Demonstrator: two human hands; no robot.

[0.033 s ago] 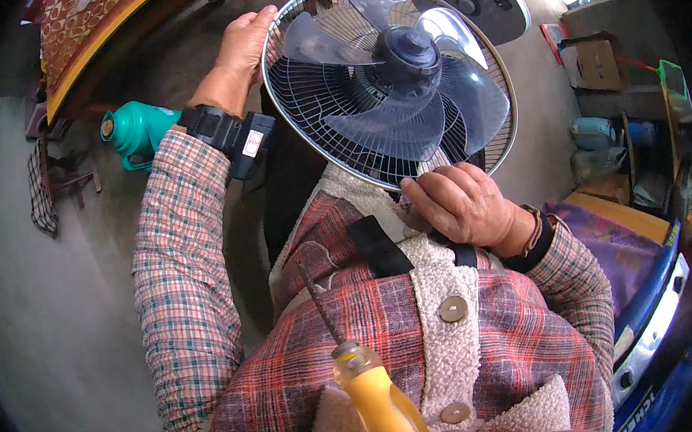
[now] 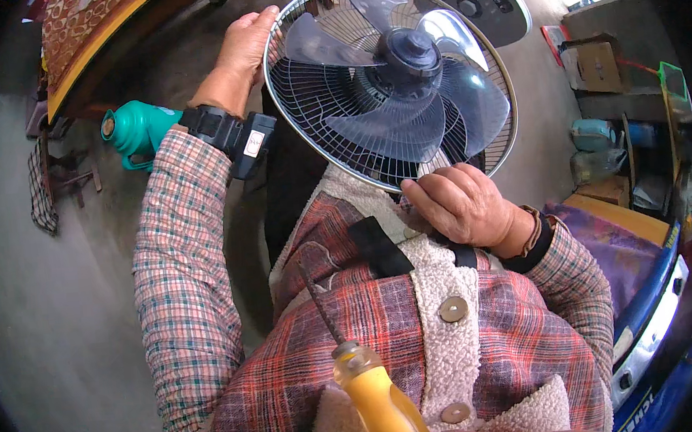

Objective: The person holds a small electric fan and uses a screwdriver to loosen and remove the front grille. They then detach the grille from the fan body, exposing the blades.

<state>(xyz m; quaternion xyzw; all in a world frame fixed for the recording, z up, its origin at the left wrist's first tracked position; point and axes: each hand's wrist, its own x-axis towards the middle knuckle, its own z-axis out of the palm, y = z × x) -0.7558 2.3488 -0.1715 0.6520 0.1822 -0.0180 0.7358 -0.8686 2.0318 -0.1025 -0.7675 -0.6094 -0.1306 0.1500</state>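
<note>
An electric fan head [image 2: 412,52] faces up in front of me, its translucent blades bare inside a round wire fan guard [image 2: 305,113]. My left hand [image 2: 245,52] grips the guard's rim at the far left, fingers closed. On the near rim, the fingers of my right hand [image 2: 463,207] are curled over the edge; the fingertips are partly hidden. Low in the view, a screwdriver [image 2: 381,404] with a yellow handle points up and away from me over my plaid clothing. Its handle end runs toward the lower edge, and neither of my hands is on it.
Beyond the fan lies a grey base with a knob and buttons [image 2: 482,2]. A green flask [image 2: 141,128] stands left of my left forearm. A table with a yellow edge [image 2: 98,61] is at the far left. Boxes and a shelf [image 2: 594,66] line the right, with a purple cloth [image 2: 600,237] nearer.
</note>
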